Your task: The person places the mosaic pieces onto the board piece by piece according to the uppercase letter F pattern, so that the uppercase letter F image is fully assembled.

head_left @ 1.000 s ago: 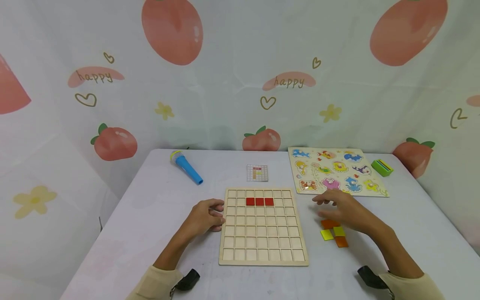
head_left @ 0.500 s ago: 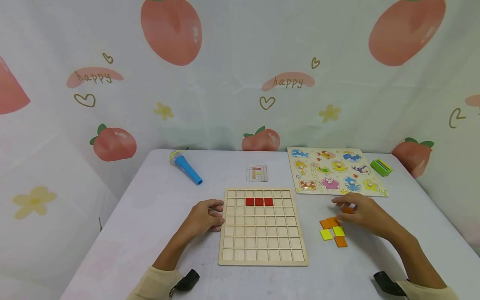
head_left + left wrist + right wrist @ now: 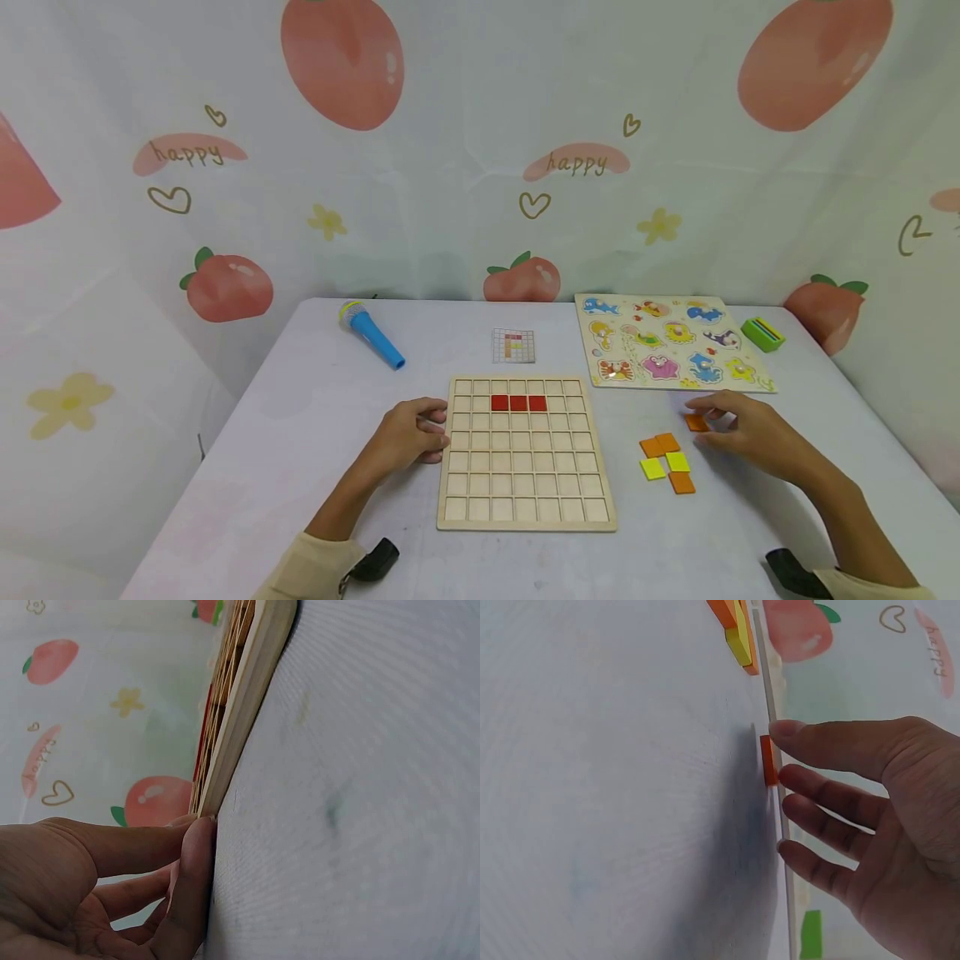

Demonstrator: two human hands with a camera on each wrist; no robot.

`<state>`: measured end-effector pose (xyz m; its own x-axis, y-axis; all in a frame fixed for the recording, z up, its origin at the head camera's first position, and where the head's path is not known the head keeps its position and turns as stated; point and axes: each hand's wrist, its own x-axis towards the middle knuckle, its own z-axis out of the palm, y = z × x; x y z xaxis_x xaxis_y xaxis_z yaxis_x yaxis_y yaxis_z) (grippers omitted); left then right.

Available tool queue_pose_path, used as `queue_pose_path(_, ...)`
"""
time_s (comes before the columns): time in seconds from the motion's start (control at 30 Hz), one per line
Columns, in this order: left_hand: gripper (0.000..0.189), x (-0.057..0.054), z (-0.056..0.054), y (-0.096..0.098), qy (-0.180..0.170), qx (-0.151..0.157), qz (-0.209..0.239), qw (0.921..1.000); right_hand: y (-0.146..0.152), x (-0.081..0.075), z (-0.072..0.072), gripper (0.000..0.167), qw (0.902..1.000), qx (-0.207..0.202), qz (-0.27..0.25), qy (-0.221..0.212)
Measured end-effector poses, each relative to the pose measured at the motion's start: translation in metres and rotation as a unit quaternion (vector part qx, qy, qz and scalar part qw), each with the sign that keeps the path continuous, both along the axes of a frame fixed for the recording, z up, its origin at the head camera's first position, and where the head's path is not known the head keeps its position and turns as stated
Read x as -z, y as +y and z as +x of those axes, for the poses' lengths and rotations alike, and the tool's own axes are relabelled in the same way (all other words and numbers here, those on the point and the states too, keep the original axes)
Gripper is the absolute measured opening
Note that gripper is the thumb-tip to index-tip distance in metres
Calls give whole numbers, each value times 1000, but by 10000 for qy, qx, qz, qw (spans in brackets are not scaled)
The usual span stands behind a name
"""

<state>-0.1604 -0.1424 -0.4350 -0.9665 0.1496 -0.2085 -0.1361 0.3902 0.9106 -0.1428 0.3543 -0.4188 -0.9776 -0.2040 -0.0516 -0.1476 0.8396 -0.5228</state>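
A wooden grid board (image 3: pixel 525 483) lies flat on the table, with three red tiles (image 3: pixel 518 403) in a row in its second row. At its left edge is my left hand (image 3: pixel 399 433); in the left wrist view its thumb and a finger meet at the board's rim. Right of the board, my right hand (image 3: pixel 757 433) has its thumb and fingers spread around an orange tile (image 3: pixel 696 422) on the table. The right wrist view shows this tile (image 3: pixel 769 760) beside the thumb tip and fingertips. Nearby lie several more orange tiles (image 3: pixel 682 482) and two yellow tiles (image 3: pixel 652 469).
Behind the board lies a small pattern card (image 3: pixel 513 346). A blue toy microphone (image 3: pixel 378 337) is at the back left. At the back right are a sea-animal puzzle board (image 3: pixel 630 342) and a green block (image 3: pixel 763 335). A printed cloth (image 3: pixel 450 167) hangs behind the table.
My right hand has moved right, away from the tile group, uncovering several tiles, including the lone orange one. My left hand and the grid board have stayed in place.
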Motion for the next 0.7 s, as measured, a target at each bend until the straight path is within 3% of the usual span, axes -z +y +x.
queue_pose_path(0.7, 54, 2, 0, 0, -19, 13, -18, 10000, 5, 1, -4, 36, 9997, -44, 151, -212)
